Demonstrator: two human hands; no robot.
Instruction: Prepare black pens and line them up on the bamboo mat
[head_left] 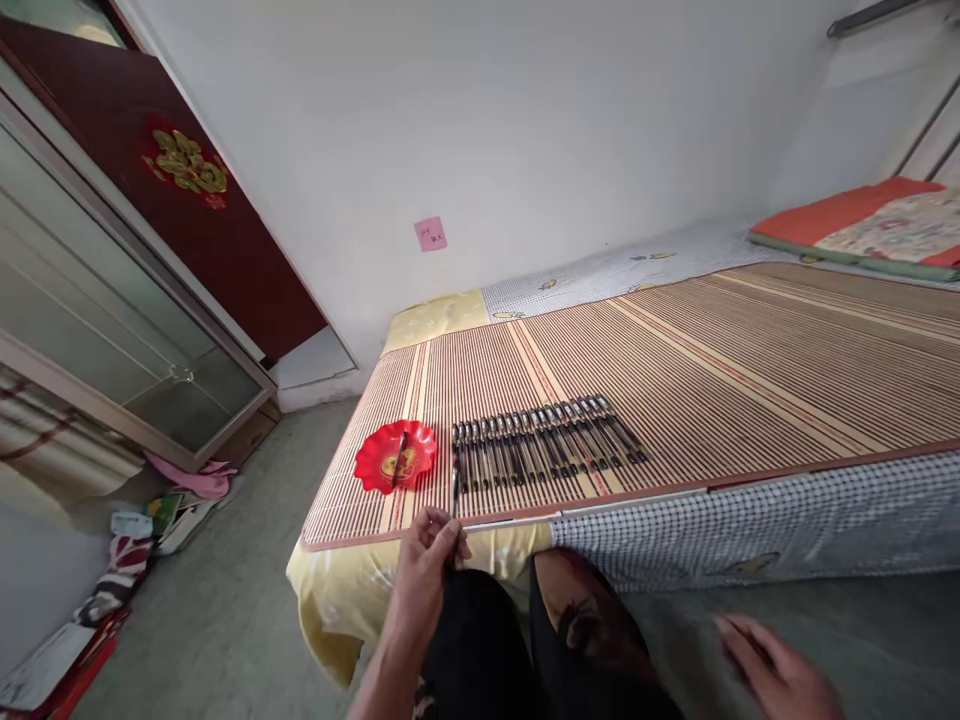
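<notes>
Pens [541, 440] lie side by side in a long row at the center of the frame, spread across a striped mat [675, 360] on the bed [750, 530]. Your left hand [435, 540], at lower center, pinches the near end of a slim pen [455, 492] between thumb and fingers, at the left end of the row and over the mat's front edge. Your right hand [780, 668], blurred at lower right, hangs well apart from the row, beyond the front of the bed; its fingers look partly curled, but you cannot tell from this view whether they grip anything. Just left of the row sits a red plate [370, 462] with a scalloped rim, a single dark item [400, 460] lying slantwise across it. Your dark-clad legs [480, 650] show at bottom center, against the bed's yellow and checked cloth. A pink note [430, 234] with handwriting is stuck to the white wall [525, 120] above, while a folded orange quilt [862, 225] rests at upper right. At upper left, a dark red door [90, 130] bears a gold emblem [187, 162].
</notes>
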